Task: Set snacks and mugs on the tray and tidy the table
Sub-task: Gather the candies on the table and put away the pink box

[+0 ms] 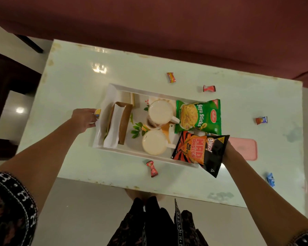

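Observation:
A white tray [132, 153] lies mid-table. It holds two cream mugs [159, 111] [154, 144] side by side, a green Soya Sticks packet [197, 115] and a brown paper-wrapped snack [118, 125] at its left end. My right hand [228, 151] grips a black and orange Mad Angles packet [201, 151] over the tray's near right corner; the packet hides most of the hand. My left hand [85, 119] is at the tray's left edge, its fingers pinching a small yellow and blue candy [97, 113].
Wrapped candies lie loose on the pale table [69, 86]: red ones [171, 77] [209, 88] beyond the tray, one [261, 120] at right, a blue one [270, 179] near right, a pink one [151, 168] in front. A pink mat [244, 148] lies right of the tray. A maroon sofa [167, 23] stands behind.

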{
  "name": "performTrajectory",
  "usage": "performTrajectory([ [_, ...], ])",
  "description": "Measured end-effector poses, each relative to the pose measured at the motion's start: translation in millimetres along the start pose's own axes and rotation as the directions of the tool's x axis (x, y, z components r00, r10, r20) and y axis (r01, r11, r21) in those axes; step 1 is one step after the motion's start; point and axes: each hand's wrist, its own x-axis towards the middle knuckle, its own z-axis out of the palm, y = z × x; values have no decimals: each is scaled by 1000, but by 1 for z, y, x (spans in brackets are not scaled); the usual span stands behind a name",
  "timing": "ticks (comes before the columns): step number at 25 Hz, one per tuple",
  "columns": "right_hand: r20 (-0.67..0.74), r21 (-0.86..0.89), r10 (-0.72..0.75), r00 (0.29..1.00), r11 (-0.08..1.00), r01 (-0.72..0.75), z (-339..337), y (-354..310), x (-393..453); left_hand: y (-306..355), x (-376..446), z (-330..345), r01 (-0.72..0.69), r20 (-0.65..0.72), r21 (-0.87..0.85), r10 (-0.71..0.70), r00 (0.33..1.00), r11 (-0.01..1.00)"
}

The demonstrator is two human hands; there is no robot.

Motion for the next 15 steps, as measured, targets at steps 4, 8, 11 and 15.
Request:
performTrajectory([
  [4, 52, -8, 3, 999, 1000, -3, 1, 3, 6, -2, 4, 1, 22, 1, -1, -22, 1000, 1000],
  [8, 55, -17, -15, 998, 1000, 16, 4, 0, 0, -3, 11, -2, 33, 31, 3, -33, 999, 999],
  [11, -24, -10, -3, 1000, 1000, 3, -4, 4, 5, -3, 16, -3, 44, 47, -3, -44, 998, 999],
  [15, -89, 24, 69, 994, 997, -67, -4, 1, 1, -4, 20, -10, 13, 41, 16, -13, 999, 1000],
])
